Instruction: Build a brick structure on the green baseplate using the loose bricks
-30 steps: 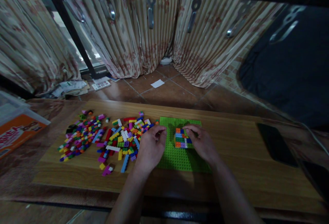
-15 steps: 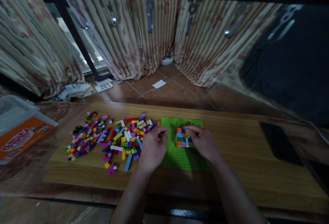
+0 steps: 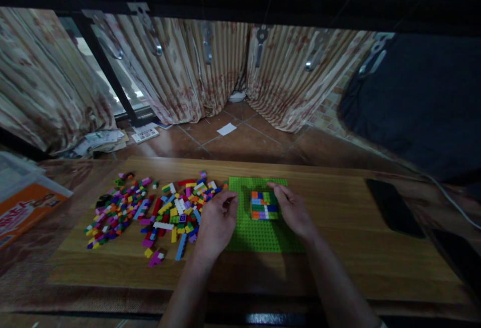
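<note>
A square block of multicoloured toy bricks [image 3: 264, 205] sits on a green studded baseplate [image 3: 259, 240]. Just right of the block is my right hand [image 3: 295, 212], its index finger stretched toward the far right corner and the thumb a little apart from it. My left hand [image 3: 217, 222] hovers at the baseplate's left edge with fingers curled together in a pinch; whatever may be between the fingertips is too small to make out. Loose bricks [image 3: 175, 212] in many colours lie spread left of this hand, some partly hidden behind it.
Another heap of small bricks [image 3: 120, 210] lies farther left on the wooden board [image 3: 338, 248]. An orange-labelled plastic tub [image 3: 32, 207] stands at the left edge. A dark phone-like slab [image 3: 394, 207] rests at the right. Striped curtains [image 3: 180, 77] hang beyond.
My right hand has drawn back from the top of the brick block to its right side, uncovering more of it. My left hand keeps its pinch. The camera view has shifted slightly.
</note>
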Demonstrator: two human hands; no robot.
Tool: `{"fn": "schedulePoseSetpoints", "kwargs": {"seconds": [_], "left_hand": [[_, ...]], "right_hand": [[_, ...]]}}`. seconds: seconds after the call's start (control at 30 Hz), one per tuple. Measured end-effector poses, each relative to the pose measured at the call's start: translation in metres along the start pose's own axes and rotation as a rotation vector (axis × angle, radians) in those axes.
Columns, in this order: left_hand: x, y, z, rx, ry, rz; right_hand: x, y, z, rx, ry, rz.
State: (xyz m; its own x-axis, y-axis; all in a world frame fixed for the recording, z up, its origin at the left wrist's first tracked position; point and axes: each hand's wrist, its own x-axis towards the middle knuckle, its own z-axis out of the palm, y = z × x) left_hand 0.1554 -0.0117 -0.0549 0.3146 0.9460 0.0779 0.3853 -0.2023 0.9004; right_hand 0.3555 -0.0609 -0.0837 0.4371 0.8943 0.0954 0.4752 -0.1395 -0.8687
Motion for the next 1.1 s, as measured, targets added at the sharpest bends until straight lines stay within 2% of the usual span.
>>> {"fn": "schedulePoseSetpoints", "kwargs": {"seconds": [0.13,0.3,0.67,0.83,1.1], "left_hand": [[0.0006,0.0016,-0.0025,-0.006,0.018,-0.011],[0.0003,-0.0004,-0.0016,-0.012,0.016,0.003],[-0.0019,-0.0001,-0.0003,-0.017,0.010,-0.017],[-0.0035,0.0004,-0.0011,-0.003,0.013,-0.004],[-0.0045,0.0006,0.0025,0.014,0.019,0.000]], "right_hand": [[0.0011,-0.0022,0.0017,0.029,0.016,0.009],[-0.0023,-0.0009,0.0041,0.024,0.006,-0.054],[-0.0047,0.0037,0.0038,-0.414,0.094,-0.268],[-0.0025,0.0071,0.0032,-0.464,0.078,-0.273],[0.0002,0.0046,-0.0005,-0.390,-0.012,-0.219]]}}
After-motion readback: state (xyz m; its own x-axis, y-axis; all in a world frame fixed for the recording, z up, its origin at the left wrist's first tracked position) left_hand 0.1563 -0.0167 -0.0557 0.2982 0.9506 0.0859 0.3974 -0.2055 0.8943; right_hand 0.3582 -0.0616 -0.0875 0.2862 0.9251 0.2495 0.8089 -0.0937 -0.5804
